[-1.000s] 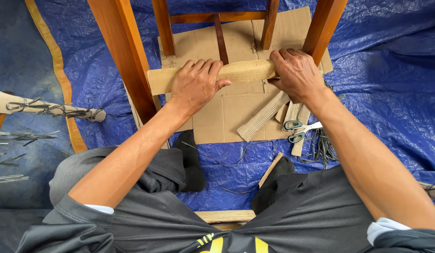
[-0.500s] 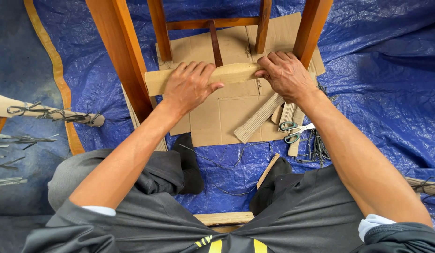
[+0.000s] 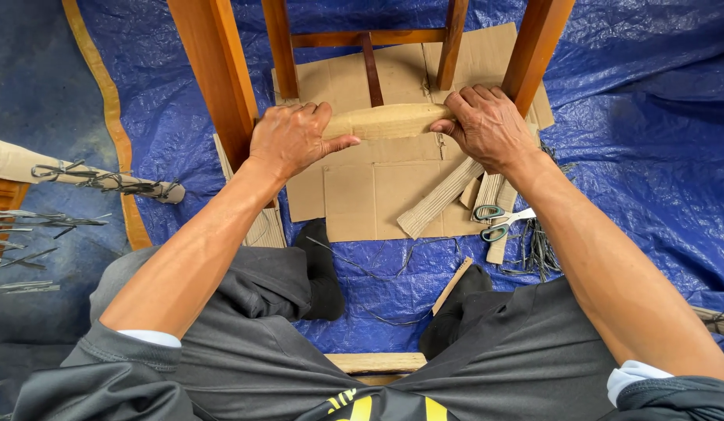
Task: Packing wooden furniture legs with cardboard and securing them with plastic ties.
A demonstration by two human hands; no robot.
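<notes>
The left hand [image 3: 288,140] has slid left along the tan cardboard sleeve [image 3: 385,121] wrapped around the rail between the orange-brown wooden furniture legs [image 3: 217,78]; both hands' fingers, right hand [image 3: 486,125] included, curl around it, keeping the wrap tight.

Blue tarp [image 3: 650,156] w/ cardboard [image 3: 377,195], scissors [image 3: 498,218].

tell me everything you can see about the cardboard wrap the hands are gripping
The cardboard wrap is a tan, ribbed sheet curled into a roll around a horizontal bar, lying level between the two front wooden legs. The left hand grips its left end, the right hand its right end, fingers curled over the top. Only its middle shows. It sits above flat cardboard sheets on a blue tarp.
</notes>
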